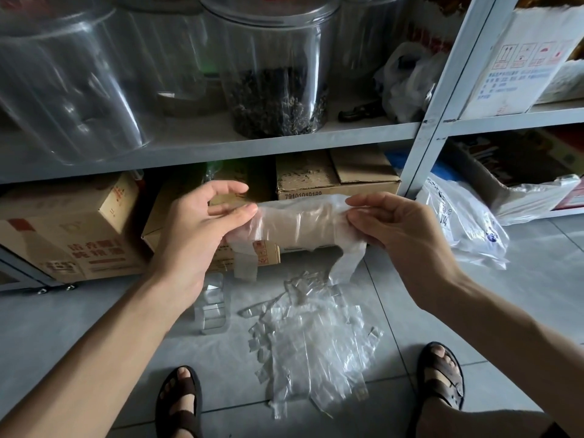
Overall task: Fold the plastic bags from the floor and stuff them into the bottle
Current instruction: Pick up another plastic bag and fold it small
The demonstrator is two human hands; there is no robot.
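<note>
A person in brown sandals [180,403] stands over a loose pile of clear plastic bags [316,343] spread on the grey tiled floor [47,311]. A clear bottle [212,308] stands just beside the pile's left edge. Above them, one translucent bag [300,226] is stretched flat in the air between both hands: the left hand [196,229] pinches one end between thumb and fingers, and the right hand [401,229] pinches the other, with the bag's handle loops hanging below. The film looks feather-light, limp and slippery. It will likely hold a crease only while pressed, so a pinch at the edges and corners, as here, seems the surest grip. Folding appears under way, with most bags not yet done. Behind are cardboard boxes [69,229] under a grey metal shelf [221,143] carrying large clear jars [275,74].
</note>
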